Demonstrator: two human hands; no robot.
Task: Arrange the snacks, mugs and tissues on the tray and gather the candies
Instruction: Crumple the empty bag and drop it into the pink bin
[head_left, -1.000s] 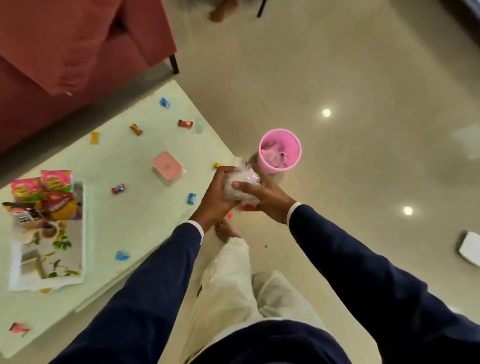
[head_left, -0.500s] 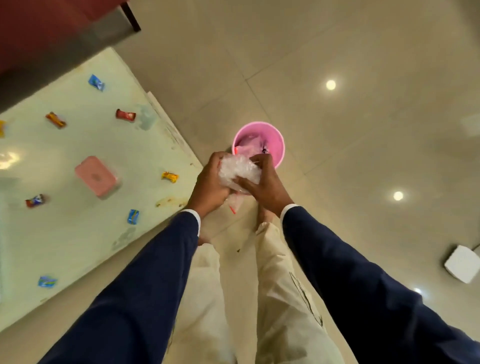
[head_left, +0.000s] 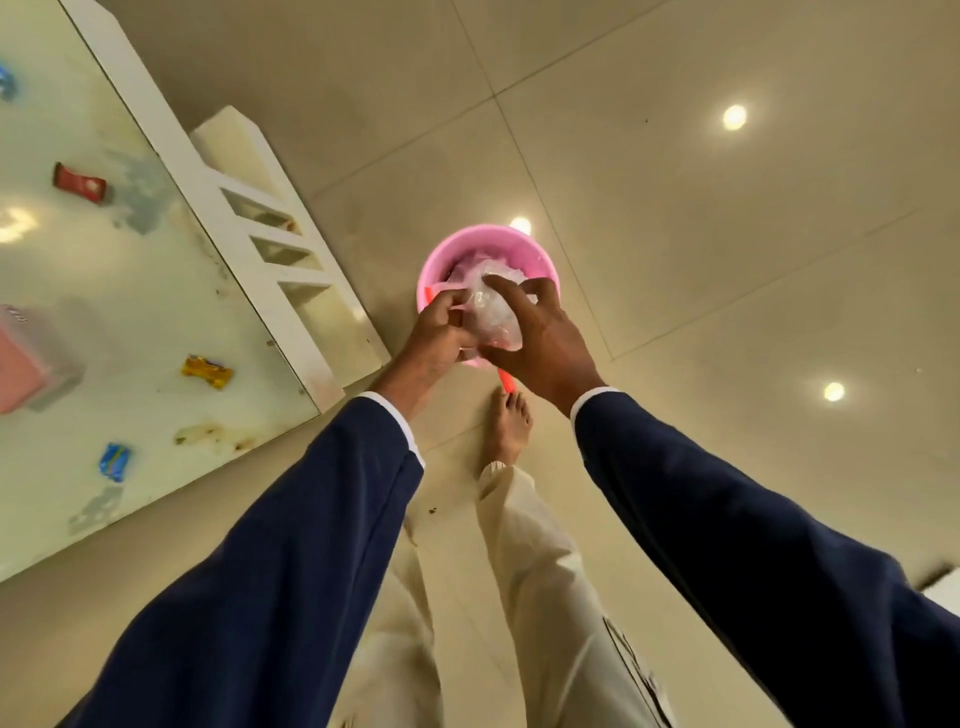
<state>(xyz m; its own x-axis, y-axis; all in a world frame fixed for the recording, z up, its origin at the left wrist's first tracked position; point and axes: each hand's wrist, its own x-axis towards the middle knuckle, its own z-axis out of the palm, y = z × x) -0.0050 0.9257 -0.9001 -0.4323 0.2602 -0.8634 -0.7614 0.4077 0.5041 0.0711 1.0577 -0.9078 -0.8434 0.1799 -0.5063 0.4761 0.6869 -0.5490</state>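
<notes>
left hand (head_left: 436, 332) + right hand (head_left: 540, 338): fingers closed on crumpled clear plastic wrapper (head_left: 491, 312) | directly above pink bin (head_left: 441, 265) on floor | left of bin, on counter (head_left: 130, 291): red candy (head_left: 80, 183), gold candy (head_left: 206, 371), blue candy (head_left: 114, 461)

Warm, even indoor lighting; ceiling lamps glare off the glossy floor (head_left: 727, 249). Strong wide-angle edge distortion, slight softness.
</notes>
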